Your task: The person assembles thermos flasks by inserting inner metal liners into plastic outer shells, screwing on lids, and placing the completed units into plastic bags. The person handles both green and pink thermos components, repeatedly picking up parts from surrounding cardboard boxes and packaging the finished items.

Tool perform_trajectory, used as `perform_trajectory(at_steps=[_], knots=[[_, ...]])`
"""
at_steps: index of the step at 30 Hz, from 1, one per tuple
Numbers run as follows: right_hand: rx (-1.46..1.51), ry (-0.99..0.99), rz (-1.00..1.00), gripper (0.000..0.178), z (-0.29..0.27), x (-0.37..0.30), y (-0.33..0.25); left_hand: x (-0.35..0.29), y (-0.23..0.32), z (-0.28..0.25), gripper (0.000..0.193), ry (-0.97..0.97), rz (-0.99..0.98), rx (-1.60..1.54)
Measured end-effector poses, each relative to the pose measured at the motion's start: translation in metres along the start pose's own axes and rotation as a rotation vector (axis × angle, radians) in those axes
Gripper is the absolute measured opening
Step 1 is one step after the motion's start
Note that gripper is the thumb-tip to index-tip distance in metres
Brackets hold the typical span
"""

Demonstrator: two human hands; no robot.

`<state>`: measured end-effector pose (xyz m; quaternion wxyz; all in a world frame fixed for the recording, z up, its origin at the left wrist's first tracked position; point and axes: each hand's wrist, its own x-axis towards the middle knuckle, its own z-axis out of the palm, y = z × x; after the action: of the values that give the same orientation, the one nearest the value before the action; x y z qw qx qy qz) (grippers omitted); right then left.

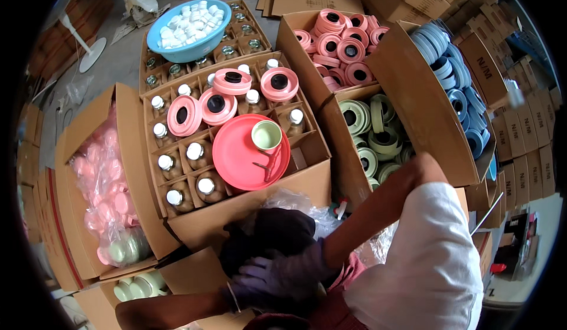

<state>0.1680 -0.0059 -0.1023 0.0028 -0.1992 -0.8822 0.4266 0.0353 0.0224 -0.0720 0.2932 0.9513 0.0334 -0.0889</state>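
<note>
My two hands meet low in the middle, both in greyish-purple gloves, beside a bunched black cloth-like thing. My right hand reaches across from the right, its fingers bent over and touching the left glove. Beneath those fingers is my left hand, its own fingers mostly hidden in shadow. Whatever may be between the gloves does not show. Just beyond, a carton holds white-capped glass bottles. On it rest a red round tray, a pale green cup and several pink rings with black centres.
Cartons of pink rings, green rings and blue rings stand to the right. At left, a carton holds bagged pink parts. A blue basin of white caps sits on more bottles at the back. Clear plastic lies near my hands.
</note>
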Motion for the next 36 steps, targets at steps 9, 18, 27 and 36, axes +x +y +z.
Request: perform_trajectory(at_steps=[9,18,27,36], knots=[[-0.432,1.550,0.965,0.057,-0.058,-0.242,0.222,-0.014,0.028,-0.031,0.058,0.231,-0.030,0.296],[0.154,1.978,1.404,0.057,-0.007,-0.269,0.307,-0.021,0.032,-0.006,0.053,0.440,-0.260,-0.131],[0.945,1.930,0.366,0.066,-0.011,-0.099,0.056,0.090,0.070,-0.066,0.065,0.678,-0.245,0.757],[-0.687,1.608,0.076,0.062,-0.022,-0.081,-0.013,0.013,0.032,-0.033,0.045,0.981,-0.277,-1.187]])
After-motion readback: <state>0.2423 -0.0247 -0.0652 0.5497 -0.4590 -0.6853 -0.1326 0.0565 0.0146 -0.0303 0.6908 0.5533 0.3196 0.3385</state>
